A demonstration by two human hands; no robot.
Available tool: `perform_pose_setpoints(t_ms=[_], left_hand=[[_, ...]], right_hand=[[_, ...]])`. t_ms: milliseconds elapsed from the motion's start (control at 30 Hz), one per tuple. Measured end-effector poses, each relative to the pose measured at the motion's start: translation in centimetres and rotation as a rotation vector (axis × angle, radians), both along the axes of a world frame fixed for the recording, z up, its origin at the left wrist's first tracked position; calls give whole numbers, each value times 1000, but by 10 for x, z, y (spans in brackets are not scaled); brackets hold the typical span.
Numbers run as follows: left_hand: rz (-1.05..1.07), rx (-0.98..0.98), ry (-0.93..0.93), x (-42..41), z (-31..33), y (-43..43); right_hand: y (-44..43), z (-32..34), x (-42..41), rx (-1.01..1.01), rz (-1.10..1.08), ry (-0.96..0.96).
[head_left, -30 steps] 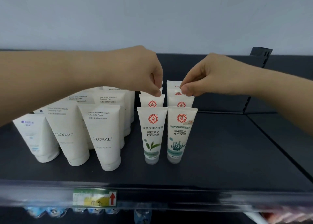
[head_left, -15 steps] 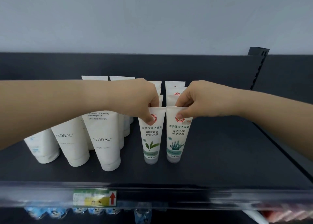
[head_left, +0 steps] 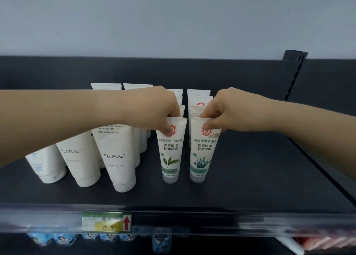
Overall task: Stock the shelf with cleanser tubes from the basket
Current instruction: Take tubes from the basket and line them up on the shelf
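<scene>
Two rows of slim white cleanser tubes stand cap-down on the dark shelf [head_left: 250, 177]. My left hand [head_left: 161, 112] pinches the top edge of the front green-leaf tube [head_left: 170, 154]. My right hand [head_left: 221, 110] pinches the top edge of the front seaweed tube [head_left: 202, 154] beside it. Both front tubes stand upright with more tubes [head_left: 198, 98] of the same kind lined up behind them. No basket is in view.
Larger white FLORAL tubes [head_left: 117, 158] stand in rows to the left, partly under my left forearm. The shelf has a front rail with a price label [head_left: 106, 222]. Right of the seaweed tube lies bare shelf, bounded by a divider edge. Products show on the shelf below.
Both hands came down from the tubes further back to the front pair and now pinch their tops. The front tubes have barely shifted.
</scene>
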State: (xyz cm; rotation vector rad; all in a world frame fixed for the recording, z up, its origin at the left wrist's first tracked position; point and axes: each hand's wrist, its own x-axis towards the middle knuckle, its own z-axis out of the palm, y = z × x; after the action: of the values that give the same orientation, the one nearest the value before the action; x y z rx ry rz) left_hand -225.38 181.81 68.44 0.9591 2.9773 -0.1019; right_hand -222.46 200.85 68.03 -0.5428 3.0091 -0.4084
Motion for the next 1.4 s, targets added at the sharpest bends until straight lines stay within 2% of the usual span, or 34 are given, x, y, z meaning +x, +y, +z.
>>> perform_pose_setpoints(t_ms=[633,1033,1400], left_hand=[[21,-5,-13,-1,1,0],[54,-32,-28,2,4,0],[169,210,-7,24,47,-23]], right_hand=[[1,2,0,65,29,29],[1,3,1,-15,28,15],[-9,34,1,-148,116,115]])
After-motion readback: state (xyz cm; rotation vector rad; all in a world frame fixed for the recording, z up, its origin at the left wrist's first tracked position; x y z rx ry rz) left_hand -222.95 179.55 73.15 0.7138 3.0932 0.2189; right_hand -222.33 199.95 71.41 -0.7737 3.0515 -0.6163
